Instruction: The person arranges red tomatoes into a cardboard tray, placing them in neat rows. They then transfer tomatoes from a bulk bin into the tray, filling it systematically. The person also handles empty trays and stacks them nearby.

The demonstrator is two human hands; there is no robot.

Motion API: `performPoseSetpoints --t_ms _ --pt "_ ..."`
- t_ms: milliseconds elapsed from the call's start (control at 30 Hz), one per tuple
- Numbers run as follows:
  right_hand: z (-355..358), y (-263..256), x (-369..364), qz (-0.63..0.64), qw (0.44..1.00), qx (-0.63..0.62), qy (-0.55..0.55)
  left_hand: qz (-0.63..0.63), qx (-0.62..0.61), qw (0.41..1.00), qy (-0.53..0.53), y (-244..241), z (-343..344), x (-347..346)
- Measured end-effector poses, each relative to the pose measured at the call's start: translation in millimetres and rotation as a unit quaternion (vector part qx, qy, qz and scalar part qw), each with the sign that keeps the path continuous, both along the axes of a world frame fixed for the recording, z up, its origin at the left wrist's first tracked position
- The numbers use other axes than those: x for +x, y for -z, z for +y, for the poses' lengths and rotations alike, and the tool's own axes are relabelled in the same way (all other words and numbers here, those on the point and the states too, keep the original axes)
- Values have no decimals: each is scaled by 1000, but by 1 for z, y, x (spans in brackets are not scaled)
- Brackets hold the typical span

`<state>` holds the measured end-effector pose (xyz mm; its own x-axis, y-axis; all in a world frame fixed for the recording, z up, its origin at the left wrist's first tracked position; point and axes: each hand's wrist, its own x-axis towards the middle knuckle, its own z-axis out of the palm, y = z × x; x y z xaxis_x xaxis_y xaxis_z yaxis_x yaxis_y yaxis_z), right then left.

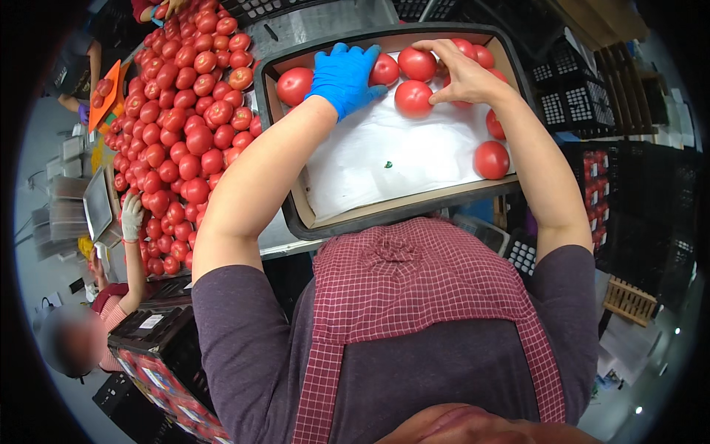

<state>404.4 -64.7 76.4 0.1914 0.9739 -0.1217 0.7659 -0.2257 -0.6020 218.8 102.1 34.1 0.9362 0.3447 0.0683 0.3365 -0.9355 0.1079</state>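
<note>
A black plastic crate with a cardboard inner edge and a white liner lies before me. Tomatoes stand along its far and right sides. My left hand, in a blue glove, rests at the far side between a large tomato and a smaller tomato; what lies under its palm is hidden. My bare right hand arches over tomatoes at the far right, thumb against one tomato and fingertips at another tomato. Whether it grips either is unclear. One tomato sits near the right front corner.
A big heap of tomatoes covers the table on the left. A co-worker's white-gloved hand touches its near edge; other people's hands are at the far left and top. Stacked black crates stand at the right, and a filled crate stack at lower left.
</note>
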Motion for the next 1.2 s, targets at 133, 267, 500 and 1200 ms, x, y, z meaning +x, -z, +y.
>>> performPoseSetpoints --t_ms 133,267,500,1200 --pt "2 1 -12 -116 993 -19 -34 4 -54 999 -6 7 5 0" --pt "0 8 -26 -228 969 -6 -93 15 -79 997 -7 8 7 -1" --pt "7 -1 -35 -224 966 -31 -129 15 -103 994 -40 -4 5 -6" --pt "-46 -5 -69 756 606 220 116 31 -169 982 -72 -3 -16 -3"
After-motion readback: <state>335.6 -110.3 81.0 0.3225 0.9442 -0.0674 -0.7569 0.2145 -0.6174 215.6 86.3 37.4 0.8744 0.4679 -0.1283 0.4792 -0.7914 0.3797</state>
